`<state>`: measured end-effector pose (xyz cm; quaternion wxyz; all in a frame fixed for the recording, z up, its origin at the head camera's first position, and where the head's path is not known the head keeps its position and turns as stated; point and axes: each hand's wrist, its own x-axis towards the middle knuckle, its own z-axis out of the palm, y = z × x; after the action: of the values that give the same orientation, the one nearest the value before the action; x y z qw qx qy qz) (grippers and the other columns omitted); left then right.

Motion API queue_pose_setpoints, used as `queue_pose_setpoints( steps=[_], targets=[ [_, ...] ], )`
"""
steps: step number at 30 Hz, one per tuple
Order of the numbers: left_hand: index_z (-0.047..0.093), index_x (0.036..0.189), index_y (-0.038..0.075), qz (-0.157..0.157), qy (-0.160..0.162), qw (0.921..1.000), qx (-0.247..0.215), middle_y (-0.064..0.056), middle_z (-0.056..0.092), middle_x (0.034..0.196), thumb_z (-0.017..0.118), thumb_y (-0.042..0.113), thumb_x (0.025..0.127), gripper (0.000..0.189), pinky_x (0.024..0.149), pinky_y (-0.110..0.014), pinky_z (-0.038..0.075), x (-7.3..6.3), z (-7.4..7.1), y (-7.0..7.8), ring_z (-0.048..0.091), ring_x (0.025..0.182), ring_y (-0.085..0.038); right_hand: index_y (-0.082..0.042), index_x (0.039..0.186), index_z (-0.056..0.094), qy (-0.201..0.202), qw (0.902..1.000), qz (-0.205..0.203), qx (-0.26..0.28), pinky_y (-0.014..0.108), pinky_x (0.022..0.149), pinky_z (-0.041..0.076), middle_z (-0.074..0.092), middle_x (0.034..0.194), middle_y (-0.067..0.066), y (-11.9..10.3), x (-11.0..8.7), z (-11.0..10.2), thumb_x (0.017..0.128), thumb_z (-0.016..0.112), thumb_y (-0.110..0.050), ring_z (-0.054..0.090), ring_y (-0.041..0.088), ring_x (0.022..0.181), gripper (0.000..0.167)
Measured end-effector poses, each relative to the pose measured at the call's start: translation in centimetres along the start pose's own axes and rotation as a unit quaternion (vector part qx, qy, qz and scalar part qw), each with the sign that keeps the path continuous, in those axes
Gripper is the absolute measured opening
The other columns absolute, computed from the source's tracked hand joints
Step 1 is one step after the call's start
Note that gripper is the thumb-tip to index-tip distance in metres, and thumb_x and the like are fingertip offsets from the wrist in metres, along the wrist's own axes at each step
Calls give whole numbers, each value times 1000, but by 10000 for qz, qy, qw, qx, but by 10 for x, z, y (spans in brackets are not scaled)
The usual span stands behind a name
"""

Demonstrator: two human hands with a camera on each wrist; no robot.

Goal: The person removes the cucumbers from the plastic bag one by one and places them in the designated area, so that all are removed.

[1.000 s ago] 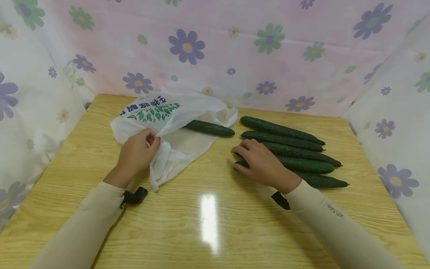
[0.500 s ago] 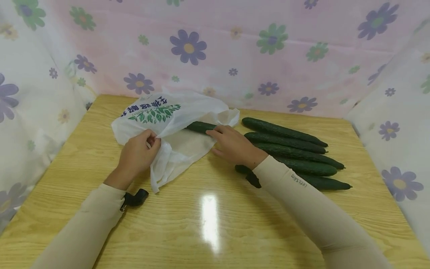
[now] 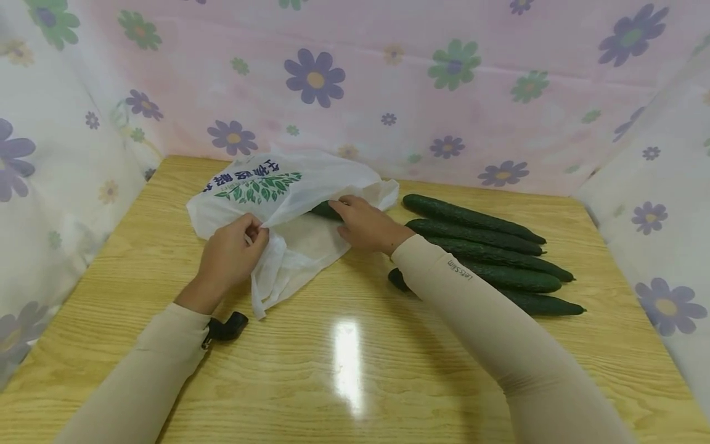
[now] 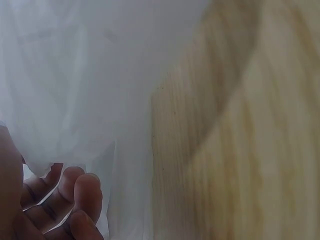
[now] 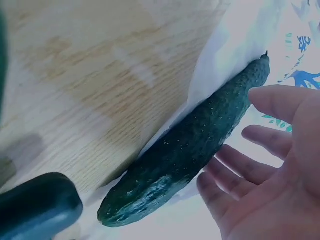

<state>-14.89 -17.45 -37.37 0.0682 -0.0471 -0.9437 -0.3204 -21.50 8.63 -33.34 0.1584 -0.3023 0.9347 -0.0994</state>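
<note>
A white plastic bag with green leaf print lies on the table, its mouth spread toward the right. My left hand pinches the edge of the bag between thumb and fingers. In the bag's mouth lies a dark green cucumber, its far end covered by the plastic in the head view. My right hand reaches over this cucumber and hides its near end. From the right wrist view, the fingers are loosely extended along the side of the cucumber, fingertips right at its skin, not wrapped round it.
Several more cucumbers lie side by side on the wooden table, right of the bag, partly under my right forearm. Another cucumber's rounded end shows in the right wrist view. Flowered cloth hangs behind and beside the table.
My right hand has moved left from the row of cucumbers to the one in the bag's mouth. The left hand keeps its pinch on the bag, nearly still.
</note>
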Motion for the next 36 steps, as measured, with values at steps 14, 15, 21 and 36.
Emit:
queue_pose_setpoints(
  steps=[14, 15, 21, 36],
  targets=[
    [61, 92, 10, 19, -23, 10000, 6, -6, 62, 77, 51, 27, 99, 21, 52, -30, 41, -2, 2, -2, 53, 60, -18, -11, 157, 29, -264, 9980, 371, -436, 49, 110, 40, 45, 147, 20, 5, 13, 0, 103, 52, -17, 43, 36, 136, 58],
    [61, 92, 10, 22, -15, 10000, 7, -6, 62, 77, 51, 27, 99, 21, 53, -30, 41, -2, 1, -2, 53, 60, -18, -12, 157, 30, -255, 9978, 393, -478, 50, 109, 41, 45, 146, 20, 4, 14, 0, 103, 52, -17, 44, 36, 135, 58],
    [61, 92, 10, 19, 8, 10000, -20, -6, 63, 77, 51, 28, 100, 22, 53, -30, 42, -1, 2, 0, 53, 60, -18, -7, 149, 42, -246, 9955, 535, -745, 48, 104, 46, 48, 141, 22, 4, 20, 3, 100, 57, -17, 47, 38, 131, 52],
    [62, 93, 10, -11, 72, 10000, 5, -6, 63, 77, 51, 28, 99, 22, 53, -30, 42, 0, 1, -2, 53, 60, -19, 0, 130, 53, 88, 9980, 350, -516, 43, 99, 48, 61, 126, 17, 1, 25, 3, 99, 58, -24, 57, 31, 118, 40]
  ],
)
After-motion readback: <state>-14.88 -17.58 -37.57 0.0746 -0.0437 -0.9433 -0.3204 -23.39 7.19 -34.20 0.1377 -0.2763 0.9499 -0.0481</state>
